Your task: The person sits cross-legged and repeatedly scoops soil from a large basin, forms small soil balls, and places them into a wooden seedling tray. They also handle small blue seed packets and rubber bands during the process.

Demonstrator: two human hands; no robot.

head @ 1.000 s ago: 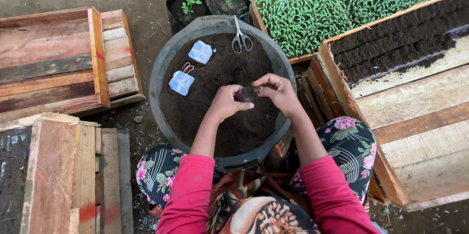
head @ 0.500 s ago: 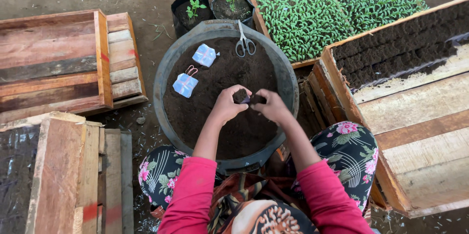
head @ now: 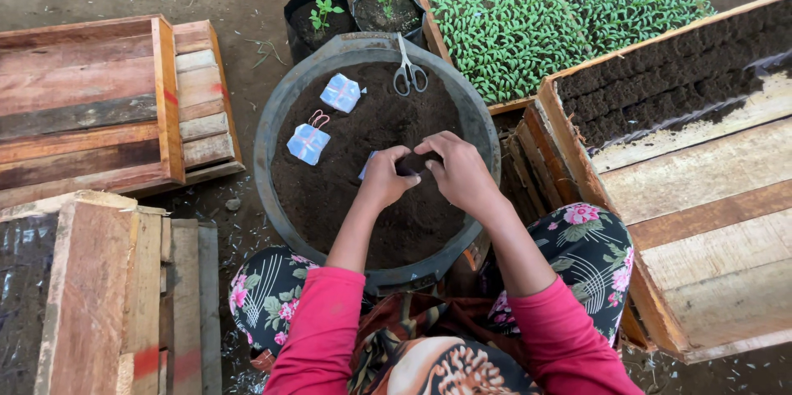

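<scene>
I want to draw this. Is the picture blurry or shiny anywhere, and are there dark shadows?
Head view: soft, even light, no hard shadows or glare; the hands, scissors and seedling tray look sharp; only the straight crate edges bend slightly near the corners.

Head view, downward (close overhead)

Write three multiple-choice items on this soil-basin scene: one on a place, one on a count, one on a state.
1. Where do the scissors lie?
A. on the basin's far rim
B. on the wooden tray
C. in the person's lap

2. How many black bags with seedlings stand behind the basin?
A. one
B. two
C. four

3. How are the left hand and right hand?
A. apart, flat on the soil
B. together over the soil, pinching a small thing
C. resting on the knees

Answers: 1 A, handles on the rim; 2 B, two stand side by side; 3 B, fingertips meet.
</scene>
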